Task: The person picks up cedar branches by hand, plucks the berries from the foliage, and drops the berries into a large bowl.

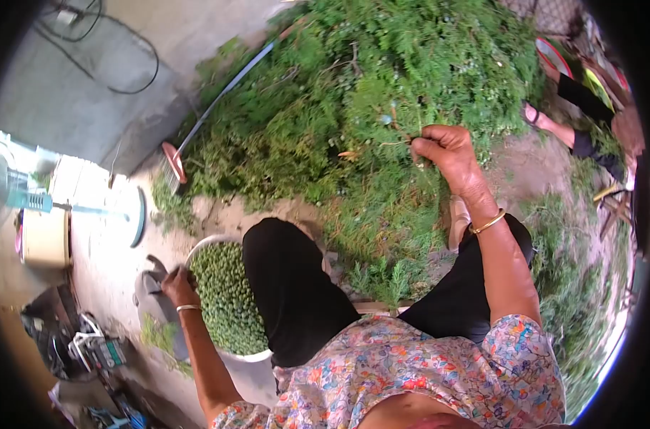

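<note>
My right hand [450, 154] is raised over a big heap of green conifer branches [382, 79]. Its thumb and fingers pinch a thin twig [396, 143], which points left over the heap. Beside my left leg stands a white-rimmed tub [199, 244] filled with small round green berries [228, 297]. At the tub's left side my left hand [180, 286] has its fingers curled closed, near a grey object [153, 282]. What those fingers hold, if anything, is hidden.
A broom [173, 164] leans against the heap. At the left are a standing fan [17, 189], a beige box [46, 237] and black bags [49, 329]. Another person's foot [536, 114] is at the right edge of the heap. Loose greenery [389, 282] lies between my legs.
</note>
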Tool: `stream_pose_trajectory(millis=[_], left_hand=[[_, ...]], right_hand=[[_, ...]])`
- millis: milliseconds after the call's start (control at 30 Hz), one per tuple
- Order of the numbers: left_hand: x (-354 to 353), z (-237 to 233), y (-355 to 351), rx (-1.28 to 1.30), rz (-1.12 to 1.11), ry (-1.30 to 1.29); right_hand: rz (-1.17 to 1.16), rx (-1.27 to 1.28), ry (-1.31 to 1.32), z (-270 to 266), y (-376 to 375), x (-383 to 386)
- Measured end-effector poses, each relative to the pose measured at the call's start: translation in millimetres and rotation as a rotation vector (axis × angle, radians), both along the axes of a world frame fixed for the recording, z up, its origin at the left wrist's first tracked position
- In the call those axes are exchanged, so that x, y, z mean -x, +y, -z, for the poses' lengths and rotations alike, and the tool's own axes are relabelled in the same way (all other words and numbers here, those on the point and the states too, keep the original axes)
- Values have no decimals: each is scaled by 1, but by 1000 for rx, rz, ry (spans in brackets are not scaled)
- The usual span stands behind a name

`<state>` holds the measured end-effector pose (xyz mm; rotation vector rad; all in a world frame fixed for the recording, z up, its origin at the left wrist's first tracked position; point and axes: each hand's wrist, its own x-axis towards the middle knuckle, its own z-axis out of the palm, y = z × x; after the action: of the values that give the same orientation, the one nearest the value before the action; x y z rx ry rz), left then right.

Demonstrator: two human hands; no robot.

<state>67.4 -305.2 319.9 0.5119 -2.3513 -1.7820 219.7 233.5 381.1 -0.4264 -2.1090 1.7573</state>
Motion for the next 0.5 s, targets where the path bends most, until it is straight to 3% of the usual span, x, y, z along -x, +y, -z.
stream_pose_trajectory(millis=[33, 67, 100, 133, 167, 200, 233, 333, 500], left_hand=[[8, -25, 40, 156, 234, 58], [8, -57, 99, 49, 236, 37], [8, -73, 139, 245, 507, 281], [4, -99, 186, -17, 509, 65], [3, -110, 222, 153, 704, 265], [-4, -119, 262, 17, 713, 215], [-3, -114, 290, -46, 860, 313], [-10, -106, 365, 97, 1066, 537], [-18, -83, 407, -153, 1173, 284]], right_hand=[[19, -3, 1, -2, -1, -1], [7, 6, -9, -4, 0, -1], [-8, 14, -17, -5, 1, 0], [-14, -39, 14, -1, 4, 0], [-6, -41, 16, -1, 5, 0], [1, -112, 21, -1, 5, 0], [11, -185, 25, -3, 4, 0], [12, -203, 19, -14, 3, -2], [18, -181, -24, -18, 5, -6]])
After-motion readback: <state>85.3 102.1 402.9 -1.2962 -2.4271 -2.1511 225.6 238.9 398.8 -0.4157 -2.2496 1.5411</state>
